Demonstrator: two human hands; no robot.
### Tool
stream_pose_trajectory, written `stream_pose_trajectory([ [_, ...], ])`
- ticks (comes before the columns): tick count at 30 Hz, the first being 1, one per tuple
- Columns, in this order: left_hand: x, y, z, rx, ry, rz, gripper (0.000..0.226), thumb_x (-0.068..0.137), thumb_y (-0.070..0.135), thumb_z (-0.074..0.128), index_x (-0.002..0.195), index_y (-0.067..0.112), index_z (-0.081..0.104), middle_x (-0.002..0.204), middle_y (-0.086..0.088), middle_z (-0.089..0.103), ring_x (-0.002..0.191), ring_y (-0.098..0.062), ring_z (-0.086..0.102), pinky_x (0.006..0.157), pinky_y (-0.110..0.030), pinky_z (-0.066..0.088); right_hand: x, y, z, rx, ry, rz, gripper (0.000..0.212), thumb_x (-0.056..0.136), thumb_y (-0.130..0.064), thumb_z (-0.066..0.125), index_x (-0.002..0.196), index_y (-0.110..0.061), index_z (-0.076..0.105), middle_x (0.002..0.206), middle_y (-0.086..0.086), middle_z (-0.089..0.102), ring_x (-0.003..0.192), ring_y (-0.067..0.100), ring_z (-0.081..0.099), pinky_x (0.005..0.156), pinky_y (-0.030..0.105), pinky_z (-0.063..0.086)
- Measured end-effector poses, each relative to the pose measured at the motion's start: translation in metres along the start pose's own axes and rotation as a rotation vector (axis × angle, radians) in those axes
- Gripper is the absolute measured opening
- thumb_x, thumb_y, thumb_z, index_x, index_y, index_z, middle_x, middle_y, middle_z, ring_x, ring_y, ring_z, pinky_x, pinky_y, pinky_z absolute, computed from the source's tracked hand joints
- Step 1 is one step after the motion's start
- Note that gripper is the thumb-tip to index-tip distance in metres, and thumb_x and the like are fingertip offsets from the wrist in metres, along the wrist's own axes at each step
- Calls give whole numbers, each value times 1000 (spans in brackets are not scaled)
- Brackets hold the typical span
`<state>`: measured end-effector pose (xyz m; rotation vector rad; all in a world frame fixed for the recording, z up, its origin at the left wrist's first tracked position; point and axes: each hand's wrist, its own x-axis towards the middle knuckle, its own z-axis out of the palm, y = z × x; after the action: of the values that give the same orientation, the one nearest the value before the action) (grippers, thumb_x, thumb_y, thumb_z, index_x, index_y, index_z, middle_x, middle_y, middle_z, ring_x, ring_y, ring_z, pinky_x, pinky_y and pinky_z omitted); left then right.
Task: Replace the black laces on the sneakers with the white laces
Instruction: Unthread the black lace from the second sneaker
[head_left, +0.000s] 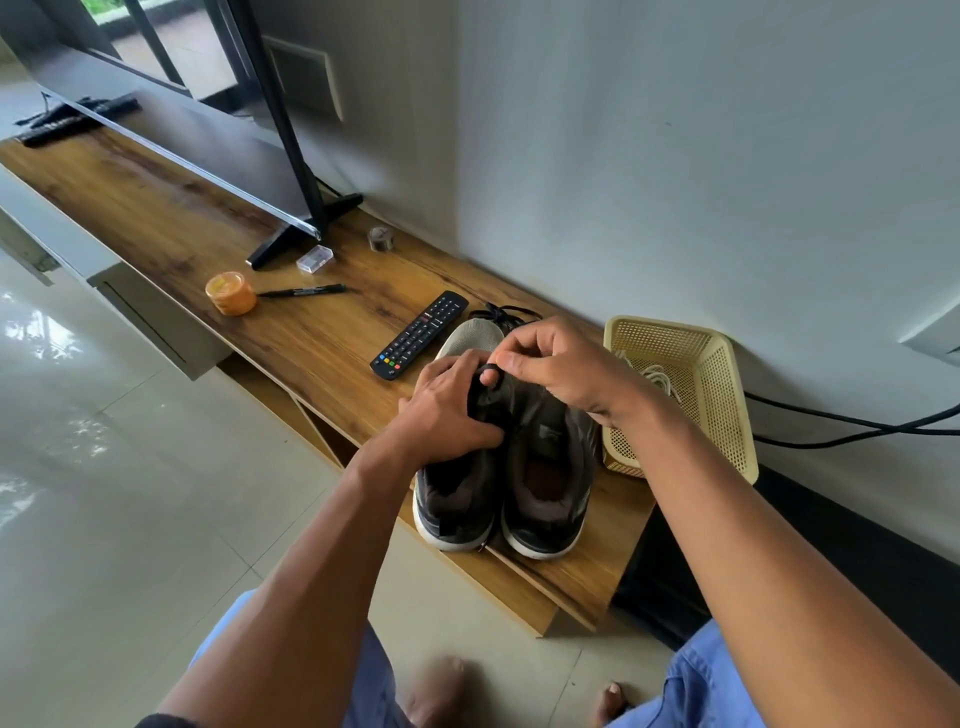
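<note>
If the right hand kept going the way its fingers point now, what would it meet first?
The right hand points left across the shoes, its fingertips pinching a black lace. Straight on, it would likely meet the left hand gripping the left sneaker, almost at once; depth is unclear.

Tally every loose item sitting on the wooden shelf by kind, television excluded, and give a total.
Sneakers: 2
Remote control: 1
Black marker pen: 1
Orange jar: 1
Yellow plastic basket: 1
Clear plastic box: 1
Small grey object near the wall, too blurred to identify: 1
Loose black lace beyond the toes: 1
Total: 9
</note>
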<state>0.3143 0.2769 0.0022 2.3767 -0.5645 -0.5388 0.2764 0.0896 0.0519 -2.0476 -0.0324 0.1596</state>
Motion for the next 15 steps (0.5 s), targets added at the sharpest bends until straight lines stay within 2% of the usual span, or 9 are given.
stream_pose_trajectory([
  [2,0,0,1,18,9,2,85,58,52,69,134,53,32,147,7,41,147,-20,21,111,-61,36,0,1,4,38,9,3,20,103,-17,64,92,-9,78,89,8,79,91,28,74,94,39,56],
  [4,1,-2,1,25,-7,2,76,59,51,70,125,57,32,135,14,42,146,-19,22,111,-61,36,1,-3,6,54,-7,39,21,105,-9,61,90,-3,73,79,5,75,75,16,72,78,32,58],
  [6,1,-4,0,42,-18,14,69,59,51,70,115,60,31,128,16,42,144,-19,25,109,-61,37,1,-9,4,-39,2,58,23,105,-9,61,85,-6,72,69,-1,71,62,9,68,64,28,56],
  [8,2,-4,-1,51,-27,28,66,60,51,69,112,59,30,125,17,41,143,-19,25,109,-61,36,3,-13,4,-238,54,65,26,103,-15,61,80,-15,73,59,-8,69,52,5,65,57,29,54],
  [11,1,-2,2,46,-8,29,71,56,57,65,121,52,36,133,13,44,144,-20,25,110,-61,36,3,-18,12,-392,125,48,23,96,-20,61,77,-22,73,53,-18,60,51,0,54,60,28,45],
  [14,0,-1,1,-12,8,3,86,52,60,66,132,54,37,145,7,42,145,-21,26,110,-62,37,1,-23,9,-478,123,58,6,88,-28,69,87,-26,74,66,-16,60,64,4,56,69,29,45],
  [15,0,-2,1,-29,6,5,85,52,59,67,132,57,37,145,8,41,144,-20,28,111,-61,38,0,-25,5,-498,102,61,7,85,-26,71,90,-26,75,71,-15,64,68,6,59,69,27,45],
])
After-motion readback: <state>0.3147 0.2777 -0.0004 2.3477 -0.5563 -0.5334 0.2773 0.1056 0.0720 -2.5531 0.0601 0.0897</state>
